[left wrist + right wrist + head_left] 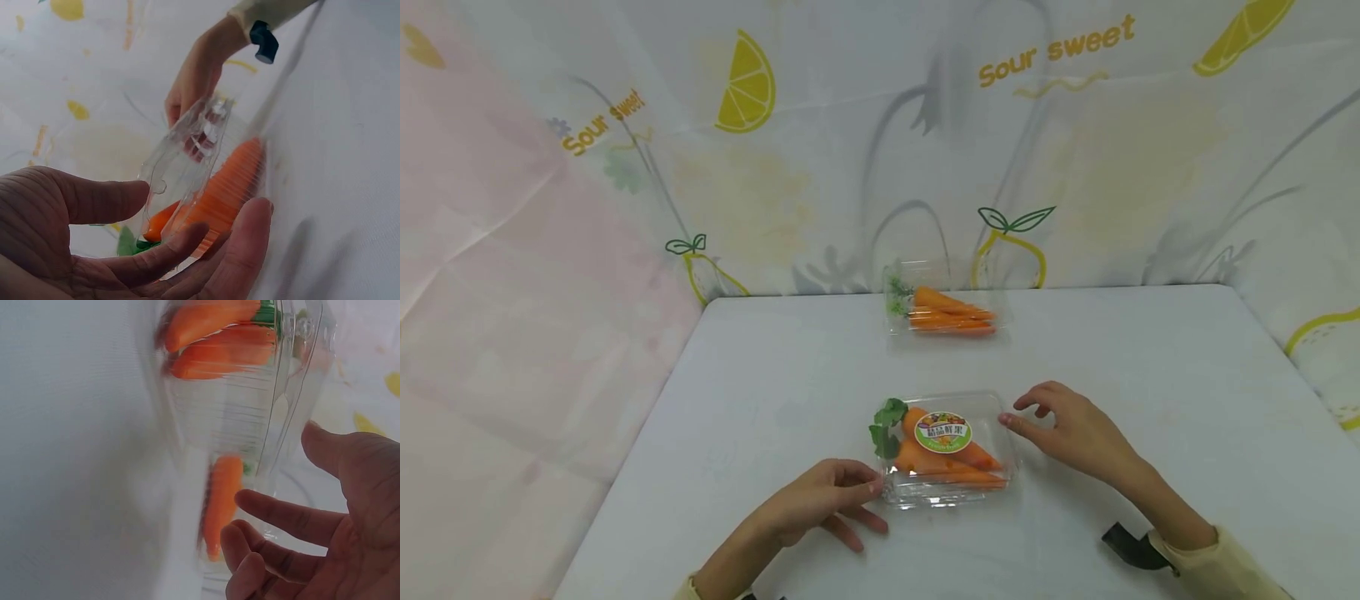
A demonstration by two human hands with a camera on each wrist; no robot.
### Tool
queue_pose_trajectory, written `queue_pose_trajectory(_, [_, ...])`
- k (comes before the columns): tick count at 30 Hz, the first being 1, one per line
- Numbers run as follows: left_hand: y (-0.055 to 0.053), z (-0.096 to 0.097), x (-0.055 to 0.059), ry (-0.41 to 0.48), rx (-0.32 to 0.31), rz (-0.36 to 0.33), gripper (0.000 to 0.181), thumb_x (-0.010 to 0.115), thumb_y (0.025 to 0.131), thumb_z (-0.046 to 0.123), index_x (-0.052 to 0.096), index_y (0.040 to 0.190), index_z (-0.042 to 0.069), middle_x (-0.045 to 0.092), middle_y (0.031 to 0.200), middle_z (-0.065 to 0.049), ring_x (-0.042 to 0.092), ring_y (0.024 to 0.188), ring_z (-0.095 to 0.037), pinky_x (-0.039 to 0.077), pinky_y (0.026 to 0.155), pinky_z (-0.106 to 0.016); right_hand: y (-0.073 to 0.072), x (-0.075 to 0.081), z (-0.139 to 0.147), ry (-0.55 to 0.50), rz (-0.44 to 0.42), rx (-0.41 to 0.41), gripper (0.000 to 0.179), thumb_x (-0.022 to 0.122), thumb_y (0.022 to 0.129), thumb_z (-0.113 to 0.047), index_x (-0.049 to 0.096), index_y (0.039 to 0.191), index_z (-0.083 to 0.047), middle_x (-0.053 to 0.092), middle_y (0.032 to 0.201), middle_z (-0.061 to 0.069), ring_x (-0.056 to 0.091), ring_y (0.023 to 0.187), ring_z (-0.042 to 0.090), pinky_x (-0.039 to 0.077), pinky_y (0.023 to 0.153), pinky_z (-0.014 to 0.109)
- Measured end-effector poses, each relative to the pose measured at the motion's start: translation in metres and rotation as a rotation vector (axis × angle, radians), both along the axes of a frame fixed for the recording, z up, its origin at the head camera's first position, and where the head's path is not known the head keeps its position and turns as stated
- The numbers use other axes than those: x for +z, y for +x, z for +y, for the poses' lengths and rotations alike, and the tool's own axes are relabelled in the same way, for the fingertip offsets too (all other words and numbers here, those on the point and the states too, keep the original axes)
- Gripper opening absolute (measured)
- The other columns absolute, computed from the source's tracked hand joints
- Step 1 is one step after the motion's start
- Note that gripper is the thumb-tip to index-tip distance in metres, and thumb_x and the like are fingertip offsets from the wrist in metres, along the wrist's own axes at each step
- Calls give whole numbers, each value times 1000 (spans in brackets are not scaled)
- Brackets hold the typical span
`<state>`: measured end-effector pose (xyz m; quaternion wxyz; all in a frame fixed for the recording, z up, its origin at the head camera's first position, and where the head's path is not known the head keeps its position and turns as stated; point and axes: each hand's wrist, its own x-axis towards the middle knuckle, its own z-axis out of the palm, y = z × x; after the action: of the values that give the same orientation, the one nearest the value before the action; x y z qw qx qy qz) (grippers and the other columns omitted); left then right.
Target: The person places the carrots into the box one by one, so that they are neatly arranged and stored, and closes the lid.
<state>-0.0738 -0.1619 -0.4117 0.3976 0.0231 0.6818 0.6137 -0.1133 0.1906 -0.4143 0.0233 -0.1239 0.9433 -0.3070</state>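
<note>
A clear plastic clamshell box (982, 408) lies closed near the middle of the table, with orange carrots (925, 459) inside and a round label (943, 432) on its lid. Green leaves (886, 423) show at its left end. At the box's front left corner is my left hand (823, 502), fingers spread and relaxed; in the left wrist view its thumb tip meets the rim. Beside the right edge, my right hand (1070, 429) has its thumb tip right at the box and its other fingers loosely bent. Neither hand grips the box.
A second clear box (901, 327) with carrots (951, 312) and green tops stands at the table's back edge, behind the first. The white table (760, 375) meets a printed cloth backdrop (850, 167) at the back and sides.
</note>
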Motion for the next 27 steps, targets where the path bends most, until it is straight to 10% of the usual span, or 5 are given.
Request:
queue_pose_trajectory(9, [2,5,-2,2,8,-19,27,63,95,19,62,107,-5,70,100,-18,72,88,-32,58,55,-32,7,-3,-5,13,-28,-36,33,67,91,-49,74,94,-18,65,102,1,59,85,17,48,62,30])
queue_pose_trajectory(20, [2,10,-2,-21,77,17,24,60,95,19,59,103,-3,70,100,-21,72,87,-32,58,54,-32,15,5,12,-147,-360,351,38,72,90,-41,66,113,-11,60,111,-1,57,95,16,50,73,30])
queue_pose_trajectory(27, [4,11,-3,-18,88,14,26,59,95,19,60,104,-5,70,100,-21,72,85,-32,57,53,-33,18,0,12,-249,-433,446,20,71,92,-32,69,103,-16,61,108,-4,58,96,14,51,80,31])
